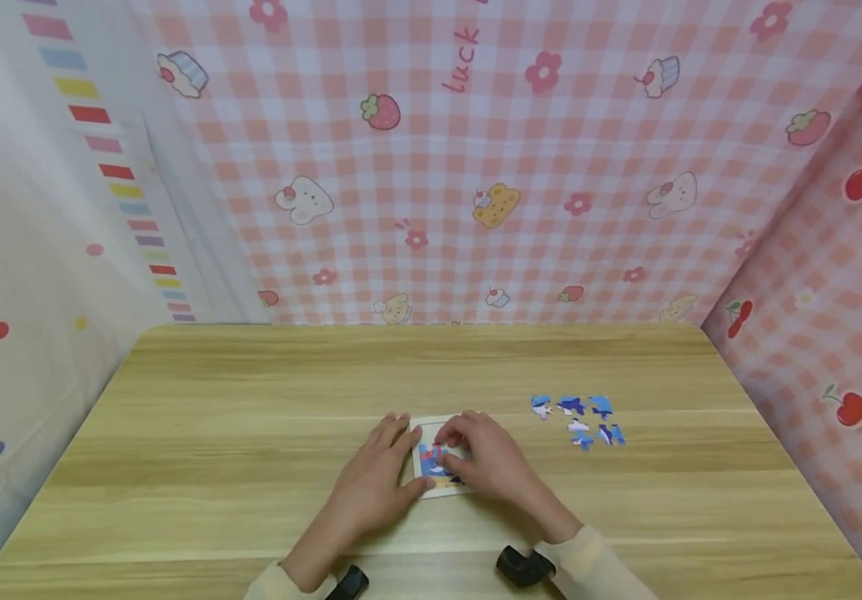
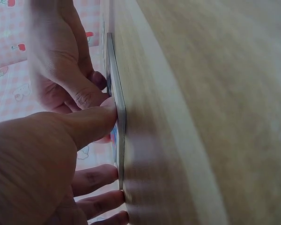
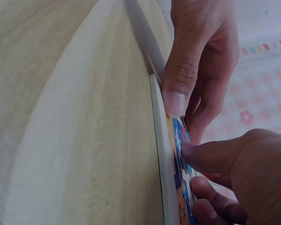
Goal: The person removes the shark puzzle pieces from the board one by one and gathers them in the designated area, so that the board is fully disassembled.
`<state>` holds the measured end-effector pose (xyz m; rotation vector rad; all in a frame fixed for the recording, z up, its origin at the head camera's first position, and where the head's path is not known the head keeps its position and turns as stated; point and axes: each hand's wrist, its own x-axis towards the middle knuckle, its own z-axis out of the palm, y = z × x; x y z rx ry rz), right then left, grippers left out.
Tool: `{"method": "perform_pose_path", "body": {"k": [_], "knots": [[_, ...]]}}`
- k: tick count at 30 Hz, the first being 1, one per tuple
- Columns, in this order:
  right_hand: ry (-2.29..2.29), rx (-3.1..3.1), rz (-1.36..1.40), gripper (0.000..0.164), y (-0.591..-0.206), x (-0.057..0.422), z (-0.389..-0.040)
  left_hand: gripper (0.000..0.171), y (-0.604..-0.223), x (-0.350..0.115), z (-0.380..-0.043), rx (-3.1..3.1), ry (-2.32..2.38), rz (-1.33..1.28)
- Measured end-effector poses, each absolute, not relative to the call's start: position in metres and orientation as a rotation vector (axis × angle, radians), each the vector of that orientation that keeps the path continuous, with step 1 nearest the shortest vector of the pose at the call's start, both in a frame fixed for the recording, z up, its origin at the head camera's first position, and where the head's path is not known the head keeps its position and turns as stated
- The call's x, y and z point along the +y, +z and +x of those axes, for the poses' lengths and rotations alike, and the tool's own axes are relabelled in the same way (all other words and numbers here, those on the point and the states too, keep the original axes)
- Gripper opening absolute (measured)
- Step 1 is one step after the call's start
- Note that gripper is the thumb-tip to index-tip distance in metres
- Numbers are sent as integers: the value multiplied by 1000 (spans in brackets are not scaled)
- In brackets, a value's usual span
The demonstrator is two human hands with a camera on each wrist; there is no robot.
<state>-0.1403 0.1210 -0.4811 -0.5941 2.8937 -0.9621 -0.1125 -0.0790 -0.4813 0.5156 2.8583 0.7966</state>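
Observation:
A small jigsaw puzzle board (image 1: 446, 492) with a pale rim lies flat on the table, partly filled with a blue, red and sandy picture. My left hand (image 1: 374, 475) rests at its left side, fingers fairly straight along the edge, and the thumb presses the near left corner. Over the board, my right hand (image 1: 487, 458) has thumb and forefinger brought together on a blue-and-red puzzle piece (image 1: 437, 451). The right wrist view shows the right thumb (image 3: 189, 152) right at the picture surface (image 3: 183, 180), the other fingers curled beside it. Much of the board's right part is hidden under this hand.
Several loose blue, white and purple puzzle pieces (image 1: 581, 407) lie to the right of the board, in two rough rows. The wooden table (image 1: 251, 400) meets a pink checked cloth (image 1: 431, 275) at its back edge. Black wrist straps (image 1: 524, 567) sit at both cuffs.

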Motion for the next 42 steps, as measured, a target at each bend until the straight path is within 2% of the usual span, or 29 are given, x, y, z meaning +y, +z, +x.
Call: {"method": "perform_pose_path", "body": {"k": [13,18,30,42], "knots": [[-1198,2739,-595,10,-483,129,-141,70,-482,-80,-112,2859,811,535],[-1204,2740,-565,3,-479,138,-141,70,-481,-80,-112,2863,800,536],[-1200,2786,-503,9,-471,173,-144,72,-483,-80,-111,2860,794,535],[-1143,2876,-457,5,-465,218,-148,72,-483,-80,-110,2869,774,546]]}}
